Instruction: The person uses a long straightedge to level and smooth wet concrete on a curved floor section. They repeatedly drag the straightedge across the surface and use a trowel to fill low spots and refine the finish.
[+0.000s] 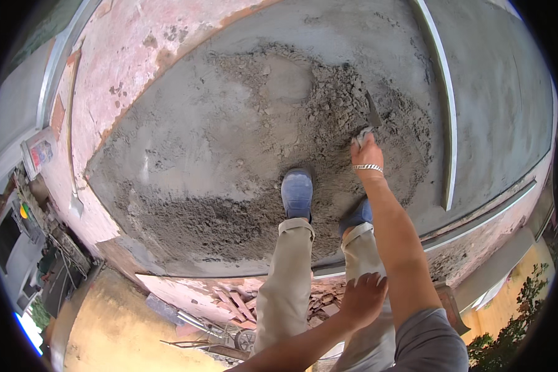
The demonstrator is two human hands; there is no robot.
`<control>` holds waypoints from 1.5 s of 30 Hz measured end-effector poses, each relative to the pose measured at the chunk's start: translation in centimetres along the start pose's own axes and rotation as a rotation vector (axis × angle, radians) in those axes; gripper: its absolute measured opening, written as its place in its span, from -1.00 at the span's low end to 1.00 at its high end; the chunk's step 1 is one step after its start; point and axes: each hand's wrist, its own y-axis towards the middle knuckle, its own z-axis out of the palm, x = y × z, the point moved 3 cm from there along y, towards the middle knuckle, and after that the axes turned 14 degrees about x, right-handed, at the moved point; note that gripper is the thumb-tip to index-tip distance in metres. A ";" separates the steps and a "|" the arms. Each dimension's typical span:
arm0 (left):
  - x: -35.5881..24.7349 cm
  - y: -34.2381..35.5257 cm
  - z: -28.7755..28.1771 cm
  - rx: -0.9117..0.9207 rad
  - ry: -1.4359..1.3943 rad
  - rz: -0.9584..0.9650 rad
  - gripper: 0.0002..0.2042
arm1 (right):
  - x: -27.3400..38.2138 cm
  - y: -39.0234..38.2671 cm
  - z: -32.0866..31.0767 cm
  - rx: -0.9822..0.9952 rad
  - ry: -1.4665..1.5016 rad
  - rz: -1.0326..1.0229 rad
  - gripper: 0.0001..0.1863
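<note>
My right hand [369,154], with a chain bracelet at its wrist, is closed around the handle of a trowel [374,113]. The trowel's narrow grey blade points away from me over loose, crumbly grey mortar [338,93]. Beneath my left hand [364,300] is my right trouser leg; the hand lies across it near the knee, fingers slightly apart and holding nothing. Both my blue shoes [297,191] stand on the mortar, the right one partly hidden by my forearm.
A long pale straight bar [444,105] lies on the smooth grey surface [499,93] to the right. A long-handled tool [72,124] lies at the left. Below the near edge are broken bricks [235,305] and a wheel [245,340]. Leafy branches [514,322] show lower right.
</note>
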 end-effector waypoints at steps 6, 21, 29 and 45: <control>1.3 -0.5 4.3 -0.089 -0.206 0.058 -0.64 | 7.2 -3.5 8.3 0.002 0.115 -0.158 -0.60; -0.6 0.5 1.3 0.038 -0.202 0.150 -0.46 | 9.9 3.6 -2.9 -0.170 0.113 0.080 -0.59; 0.0 1.2 3.4 0.006 -0.965 0.306 -0.58 | 16.2 4.4 3.1 -0.124 0.110 0.098 -0.58; 1.1 2.6 4.5 -0.118 -0.573 0.153 -0.55 | 24.4 -4.3 11.7 0.269 0.056 -0.417 -0.69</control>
